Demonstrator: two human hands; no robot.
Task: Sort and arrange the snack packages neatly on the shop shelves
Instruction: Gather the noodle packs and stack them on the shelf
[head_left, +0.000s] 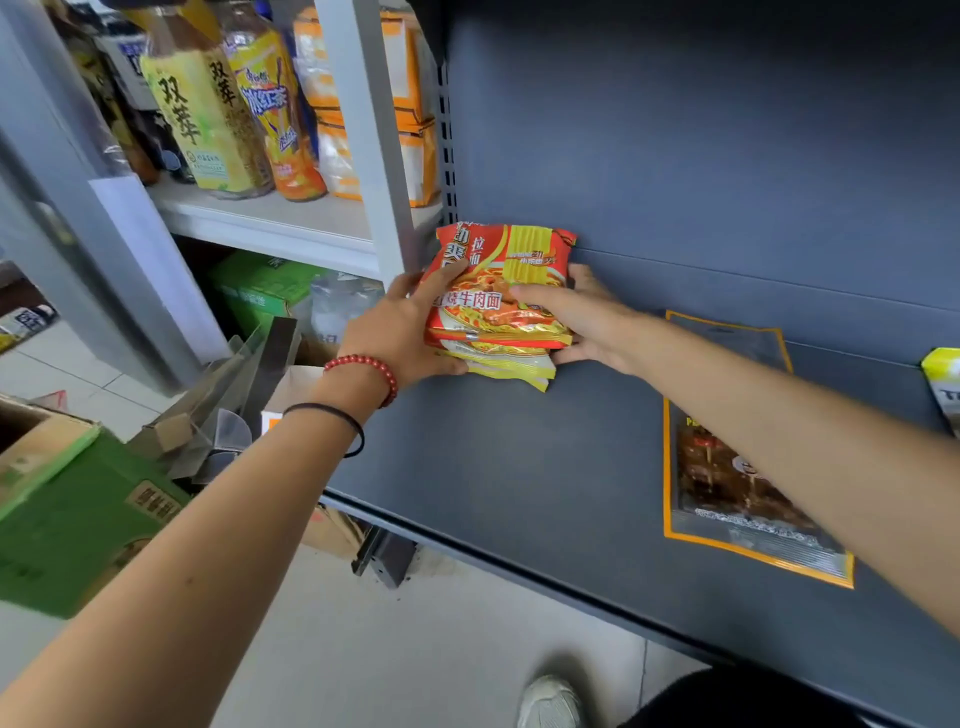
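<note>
Noodle packets (498, 306): small stack at rear left of the shelf (493, 467), left hand (400, 332) and right hand (587, 317) each with a grip closed round it. Flat pouch (727, 467) lies well apart, askew. Sorting judged early; pouch not yet straightened.

The right hand's (587, 319) fingers hide behind stacked red-and-yellow plastic noodle packets (496, 304); its forearm covers part of a flat orange-edged foil pouch (737, 499); the picture's edge crops a yellow-green packet (944, 384).
</note>
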